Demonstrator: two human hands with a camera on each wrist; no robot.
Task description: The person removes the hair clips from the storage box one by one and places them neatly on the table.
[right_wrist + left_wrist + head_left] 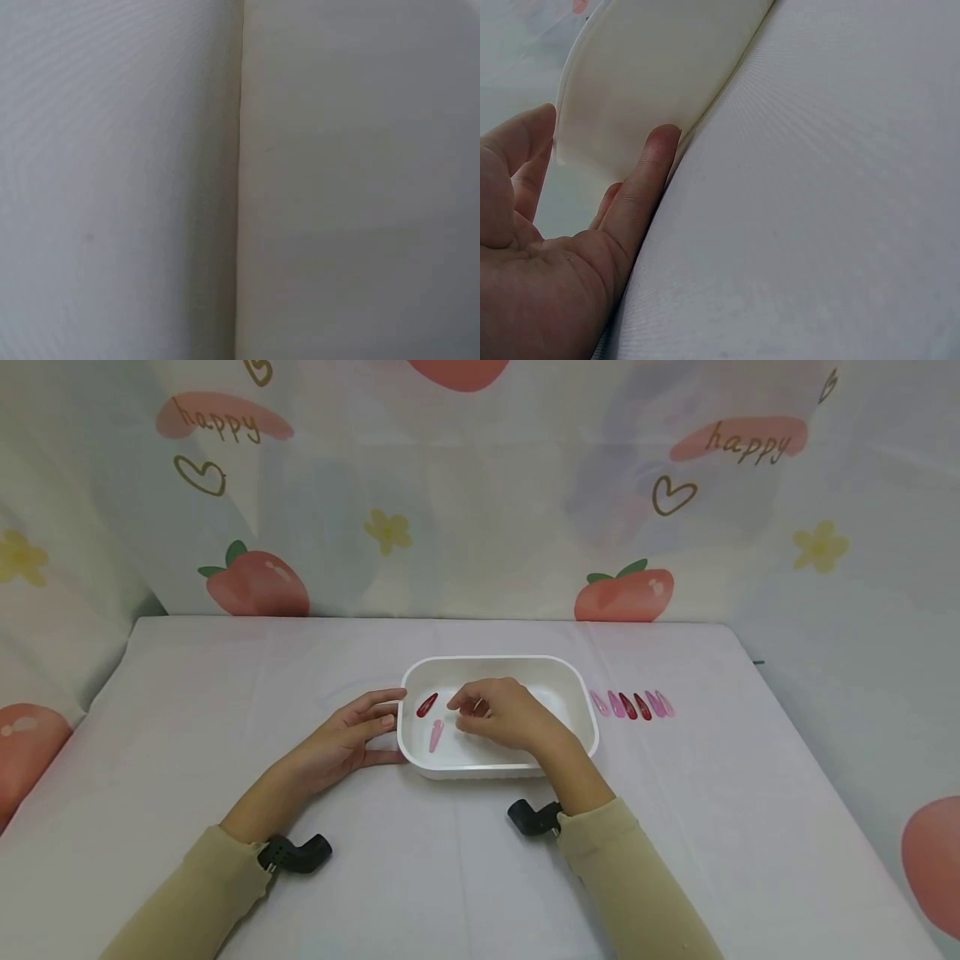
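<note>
Just left of the right hand (498, 712), two small clips, apparently hair clips, lie on the floor of the white tray (480, 772) on the bench (405, 877). That sideways offset is what matters most. The dark red clip (427, 705) sits about level with the right fingertips, its long axis slanting from near left to far right; the pale pink clip (436, 736) lies nearer, with its long axis mostly near to far and its slim end toward the near side. To the pink clip the right hand is the closer; beside the red one both hands are near, but the tray's left wall stands between it and the left hand (348, 731).

The left hand grasps nothing: its fingers, fairly straight, rest against the outside of that wall, one of them low near the cloth in the left wrist view. The right hand reaches in over the tray with bent fingers, thumb and forefinger close together; whether anything is pinched there I cannot tell. Outside, just right of the tray, stands a row of pink and dark red clips (627, 706).

The right hand covers part of the tray floor, so anything beneath is hidden. The right wrist view is blurred, showing only pale surfaces and no fingers. Whether the row's leftmost clip touches the tray is hard to make out.
</note>
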